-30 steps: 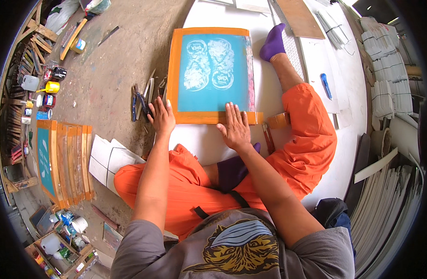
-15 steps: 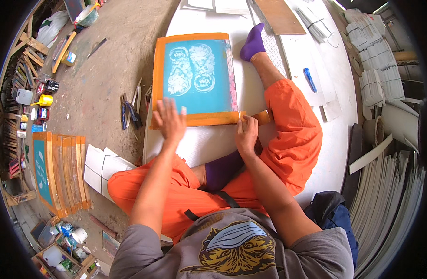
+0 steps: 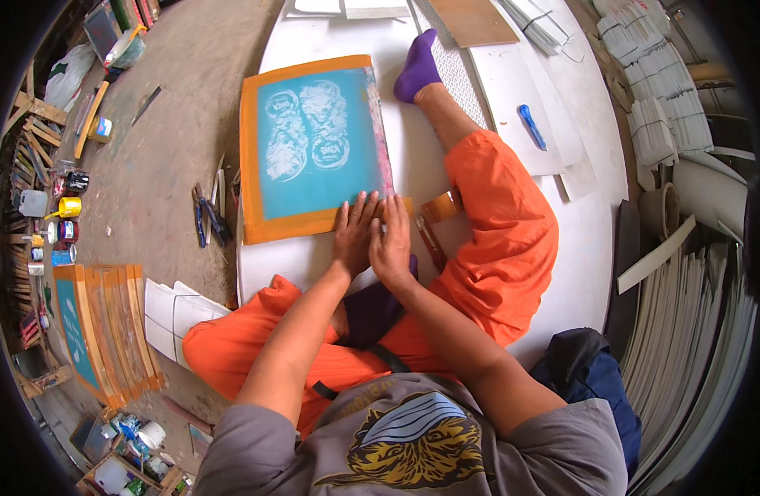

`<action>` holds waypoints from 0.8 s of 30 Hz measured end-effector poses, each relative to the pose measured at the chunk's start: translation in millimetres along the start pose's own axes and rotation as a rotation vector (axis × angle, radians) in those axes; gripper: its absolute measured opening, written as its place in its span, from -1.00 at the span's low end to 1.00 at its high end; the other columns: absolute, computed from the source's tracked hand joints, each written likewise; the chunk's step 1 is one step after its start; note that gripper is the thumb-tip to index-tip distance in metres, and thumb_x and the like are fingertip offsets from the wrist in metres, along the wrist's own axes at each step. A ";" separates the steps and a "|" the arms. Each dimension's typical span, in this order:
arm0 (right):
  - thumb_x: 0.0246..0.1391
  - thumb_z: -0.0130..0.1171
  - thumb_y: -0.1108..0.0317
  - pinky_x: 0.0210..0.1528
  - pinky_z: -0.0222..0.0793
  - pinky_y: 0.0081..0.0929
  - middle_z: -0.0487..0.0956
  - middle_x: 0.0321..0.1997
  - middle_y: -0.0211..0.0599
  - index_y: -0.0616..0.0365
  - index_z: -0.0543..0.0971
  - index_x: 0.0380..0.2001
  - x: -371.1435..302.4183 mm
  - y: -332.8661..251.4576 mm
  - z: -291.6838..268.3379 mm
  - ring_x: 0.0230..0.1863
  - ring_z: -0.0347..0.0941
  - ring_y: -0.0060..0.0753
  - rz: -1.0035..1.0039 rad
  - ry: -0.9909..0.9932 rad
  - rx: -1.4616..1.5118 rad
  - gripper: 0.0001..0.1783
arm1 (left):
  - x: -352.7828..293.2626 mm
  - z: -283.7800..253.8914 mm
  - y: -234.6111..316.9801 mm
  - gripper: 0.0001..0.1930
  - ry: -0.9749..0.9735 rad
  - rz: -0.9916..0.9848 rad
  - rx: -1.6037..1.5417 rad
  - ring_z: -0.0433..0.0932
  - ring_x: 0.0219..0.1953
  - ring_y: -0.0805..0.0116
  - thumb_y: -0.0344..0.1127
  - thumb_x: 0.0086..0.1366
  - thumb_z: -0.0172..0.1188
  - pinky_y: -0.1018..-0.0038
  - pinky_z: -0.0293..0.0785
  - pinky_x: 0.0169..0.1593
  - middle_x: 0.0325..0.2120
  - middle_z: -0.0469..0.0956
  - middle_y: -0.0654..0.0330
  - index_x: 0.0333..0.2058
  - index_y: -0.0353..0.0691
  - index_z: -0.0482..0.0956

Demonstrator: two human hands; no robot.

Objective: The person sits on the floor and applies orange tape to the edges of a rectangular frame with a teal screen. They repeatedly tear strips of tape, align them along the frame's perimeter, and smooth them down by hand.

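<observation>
A screen printing frame [image 3: 314, 136] lies on the white board, its blue mesh showing two pale, shoe-sole-shaped prints. Brown tape [image 3: 293, 229] runs along its edges. At the frame's near right corner, my left hand [image 3: 355, 238] presses flat, fingers extended, on the taped edge. Right beside it, my right hand [image 3: 391, 245] also lies flat with straight fingers, touching the left. Neither hand grips anything. Close to the right fingertips, a roll of brown tape [image 3: 439, 207] rests by my knee. Below the roll is a slim reddish tool [image 3: 430, 241], its kind unclear.
A blue-handled cutter [image 3: 531, 128] lies on white sheets at right. Dark-handled pliers [image 3: 208, 217] sit on the floor left of the board. More wooden frames [image 3: 119, 331] stand at lower left, near paint jars [image 3: 69, 207]. Stacked sheets [image 3: 678, 364] line the right side.
My left hand has slid right along the near edge to the corner. My right hand has gone from a pinch at the tape to lying flat. The view has shifted somewhat.
</observation>
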State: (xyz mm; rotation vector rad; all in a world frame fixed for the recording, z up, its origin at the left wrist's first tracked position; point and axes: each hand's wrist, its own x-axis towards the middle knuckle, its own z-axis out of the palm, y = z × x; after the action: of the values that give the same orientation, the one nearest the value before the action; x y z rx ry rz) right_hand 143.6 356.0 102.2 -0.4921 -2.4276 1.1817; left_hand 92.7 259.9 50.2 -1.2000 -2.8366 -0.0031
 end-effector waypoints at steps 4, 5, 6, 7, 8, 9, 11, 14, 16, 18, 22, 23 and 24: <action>0.40 0.01 0.24 0.55 -0.06 0.09 0.15 0.50 0.35 0.41 0.18 0.43 -2.5 5.1 9.8 0.54 0.05 0.33 -0.019 -0.063 -0.147 -0.32 | 3.3 5.9 4.0 -0.30 0.058 -0.007 0.080 -0.09 0.59 0.09 0.00 0.48 -0.09 -0.07 -0.11 0.53 0.57 -0.07 0.20 0.52 -0.02 0.06; 0.41 -0.01 0.23 0.56 -0.07 0.08 0.14 0.52 0.32 0.39 0.16 0.44 -3.1 5.2 10.9 0.55 0.03 0.30 0.006 -0.083 -0.169 -0.32 | 3.4 6.6 4.1 -0.32 0.049 -0.018 0.077 -0.08 0.58 0.09 0.00 0.49 -0.11 -0.08 -0.11 0.53 0.57 -0.08 0.21 0.52 0.04 0.07; 0.43 -0.03 0.21 0.56 -0.09 0.07 0.12 0.54 0.30 0.37 0.15 0.46 -3.6 5.7 11.6 0.57 0.01 0.27 0.031 -0.103 -0.191 -0.32 | 3.2 7.2 4.3 -0.32 0.043 -0.022 0.067 -0.08 0.58 0.09 0.01 0.49 -0.10 -0.08 -0.11 0.53 0.57 -0.09 0.21 0.52 0.05 0.06; 0.44 -0.05 0.19 0.57 -0.10 0.05 0.10 0.55 0.27 0.35 0.13 0.47 -3.6 5.8 11.7 0.58 -0.01 0.24 0.057 -0.122 -0.209 -0.31 | 3.2 6.0 3.4 -0.32 0.037 -0.025 0.060 -0.09 0.58 0.09 0.02 0.49 -0.10 -0.08 -0.11 0.53 0.57 -0.10 0.22 0.52 0.05 0.06; 0.44 -0.06 0.20 0.56 -0.09 0.06 0.12 0.54 0.30 0.38 0.15 0.45 -2.6 6.7 11.2 0.56 0.01 0.28 0.049 -0.088 -0.181 -0.33 | 3.3 5.0 3.0 -0.31 0.030 -0.027 0.053 -0.09 0.58 0.09 0.02 0.49 -0.10 -0.08 -0.11 0.53 0.57 -0.10 0.23 0.52 0.05 0.06; 0.44 -0.07 0.20 0.56 -0.08 0.08 0.14 0.52 0.32 0.41 0.17 0.43 -0.4 8.0 11.1 0.55 0.03 0.31 0.040 -0.055 -0.153 -0.34 | 4.3 4.2 2.8 -0.32 -0.026 -0.029 0.048 -0.09 0.58 0.09 0.02 0.49 -0.09 -0.09 -0.12 0.53 0.57 -0.10 0.23 0.52 0.10 0.05; 0.45 -0.09 0.21 0.55 -0.07 0.08 0.17 0.50 0.34 0.45 0.20 0.41 4.8 11.5 9.6 0.53 0.05 0.35 0.070 0.014 -0.075 -0.36 | 6.1 0.6 1.1 -0.32 -0.140 -0.041 0.039 -0.10 0.58 0.09 0.03 0.49 -0.09 -0.10 -0.12 0.53 0.57 -0.10 0.24 0.53 0.18 0.03; 0.41 -0.06 0.30 0.54 -0.01 -0.02 0.23 0.48 0.29 0.45 0.24 0.39 16.5 25.5 -2.6 0.51 0.13 0.30 0.208 0.133 0.088 -0.39 | 13.6 -22.9 4.4 -0.30 -0.242 -0.034 0.025 -0.16 0.59 0.11 0.06 0.45 -0.01 -0.11 -0.08 0.52 0.56 -0.08 0.21 0.51 0.25 0.08; 0.35 -0.04 0.39 0.50 0.10 -0.12 0.32 0.44 0.21 0.39 0.29 0.38 18.4 32.2 -13.0 0.47 0.22 0.14 0.339 0.158 0.258 -0.42 | 17.1 -39.2 4.7 -0.26 -0.280 -0.041 -0.074 -0.09 0.58 0.09 0.05 0.42 0.06 -0.12 -0.02 0.50 0.56 -0.09 0.21 0.52 0.39 0.01; 0.31 -0.03 0.44 0.48 0.16 -0.18 0.37 0.42 0.17 0.37 0.32 0.38 18.4 31.3 -14.4 0.45 0.28 0.06 0.364 0.164 0.362 -0.42 | 17.9 -43.9 4.2 -0.22 -0.295 -0.053 -0.113 -0.06 0.57 0.08 0.04 0.41 0.09 -0.13 0.03 0.49 0.56 -0.08 0.21 0.52 0.42 -0.03; 0.34 -0.02 0.40 0.48 0.14 -0.20 0.31 0.46 0.18 0.33 0.25 0.43 11.7 24.9 -11.7 0.48 0.25 0.07 0.261 0.106 0.430 -0.38 | 11.4 -29.6 5.4 -0.32 -0.104 -0.057 -0.100 0.02 0.54 0.03 0.05 0.39 0.11 -0.15 0.09 0.45 0.53 0.03 0.17 0.46 0.33 0.20; 0.35 -0.01 0.39 0.49 0.14 -0.20 0.29 0.48 0.18 0.32 0.23 0.45 10.1 24.3 -8.7 0.49 0.24 0.07 0.246 0.097 0.449 -0.36 | 11.6 -28.3 5.8 -0.35 -0.100 -0.055 -0.106 0.03 0.54 0.02 0.04 0.39 0.10 -0.16 0.10 0.45 0.52 0.06 0.16 0.44 0.29 0.25; 0.36 -0.01 0.38 0.49 0.13 -0.20 0.27 0.49 0.19 0.32 0.21 0.46 9.4 24.1 -6.4 0.50 0.22 0.07 0.231 0.087 0.468 -0.35 | 12.2 -27.0 6.3 -0.39 -0.096 -0.053 -0.111 0.04 0.53 0.01 0.04 0.40 0.10 -0.17 0.11 0.44 0.51 0.08 0.15 0.41 0.25 0.31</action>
State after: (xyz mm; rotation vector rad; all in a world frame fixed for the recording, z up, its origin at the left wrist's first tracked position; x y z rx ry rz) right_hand 142.1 378.7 88.3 -0.6677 -1.9656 1.7224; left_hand 90.3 272.3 77.7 -1.1745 -2.9872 -0.1103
